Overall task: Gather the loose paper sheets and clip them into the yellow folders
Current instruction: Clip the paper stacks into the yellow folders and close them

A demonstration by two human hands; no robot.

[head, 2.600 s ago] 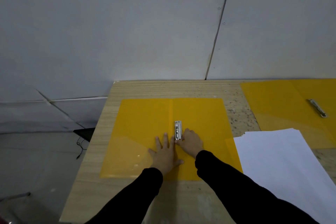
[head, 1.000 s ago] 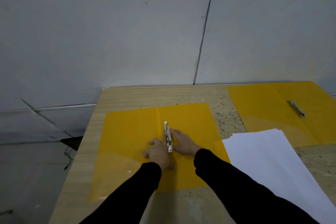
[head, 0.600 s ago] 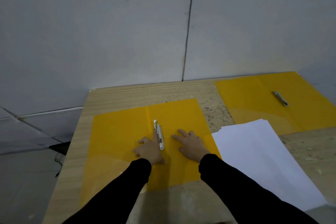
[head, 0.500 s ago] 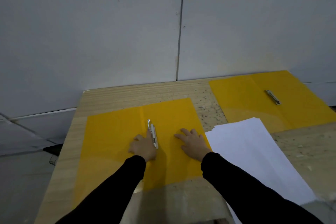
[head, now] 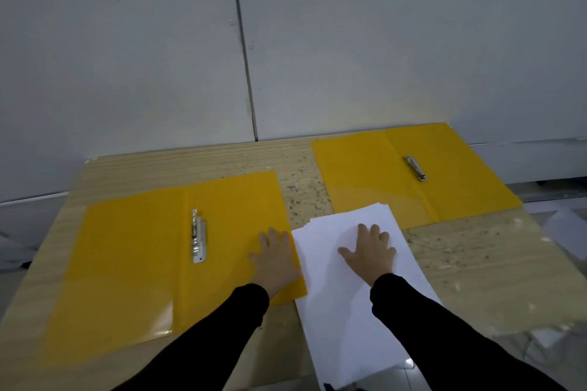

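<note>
An open yellow folder (head: pixel 133 251) lies flat on the left of the table, its metal clip (head: pixel 197 236) raised beside the spine. A second open yellow folder (head: pixel 451 181) with a flat clip (head: pixel 415 167) lies at the back right. A stack of white paper sheets (head: pixel 349 311) sits between them, overlapping both folders' edges. My left hand (head: pixel 275 259) rests flat on the near folder's right edge, fingers straight, right at the stack's left side. My right hand (head: pixel 370 252) lies flat on top of the stack, fingers spread.
The wooden table (head: pixel 476 263) stands against a grey panelled wall (head: pixel 286 41). Its left edge drops to the floor (head: pixel 12 251). More white sheets (head: pixel 562 232) show past the table's right edge.
Both hands left the clip and moved right: the left onto the folder's right edge, the right onto the paper stack. The clip now stands raised. The camera turned right.
</note>
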